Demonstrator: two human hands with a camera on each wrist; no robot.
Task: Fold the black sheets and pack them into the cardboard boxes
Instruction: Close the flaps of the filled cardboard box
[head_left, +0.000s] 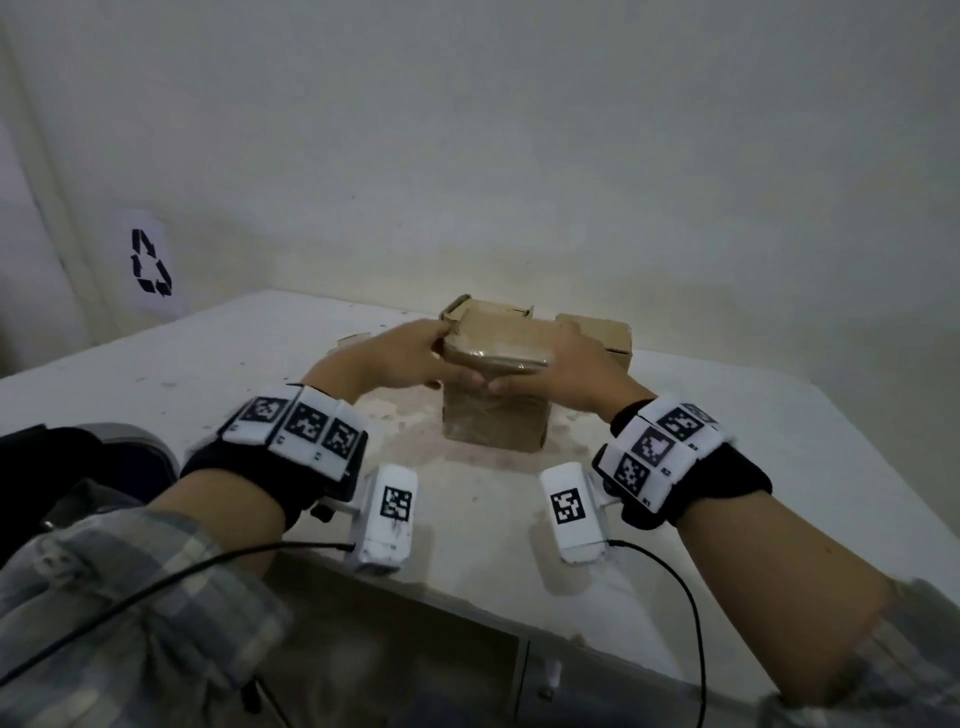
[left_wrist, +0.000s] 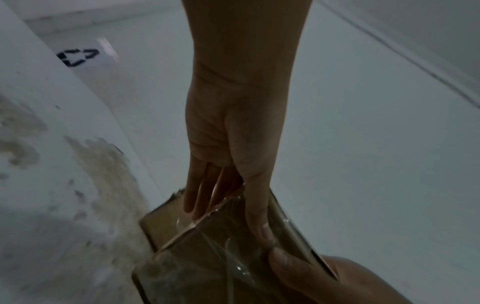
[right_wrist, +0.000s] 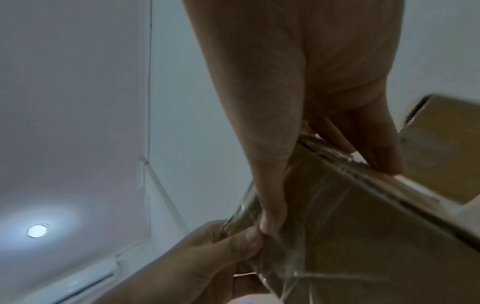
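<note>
A brown cardboard box (head_left: 493, 423) stands mid-table. Its tape-covered top flap (head_left: 498, 345) is raised and held from both sides. My left hand (head_left: 405, 356) pinches the flap's left end, with the thumb (left_wrist: 259, 218) on the glossy tape and the fingers (left_wrist: 197, 195) behind it. My right hand (head_left: 563, 364) pinches the right end, its thumb (right_wrist: 271, 218) on one face and its fingers (right_wrist: 376, 152) on the other. The two thumbs nearly meet at the flap's near edge. No black sheet shows in any view.
A second cardboard box (head_left: 600, 335) sits just behind on the right. Open cardboard flaps (head_left: 460, 306) rise behind on the left. The white table (head_left: 208, 374) is stained around the box. A recycling sign (head_left: 150, 262) hangs on the left wall, and a dark object (head_left: 47, 462) lies off the table's left.
</note>
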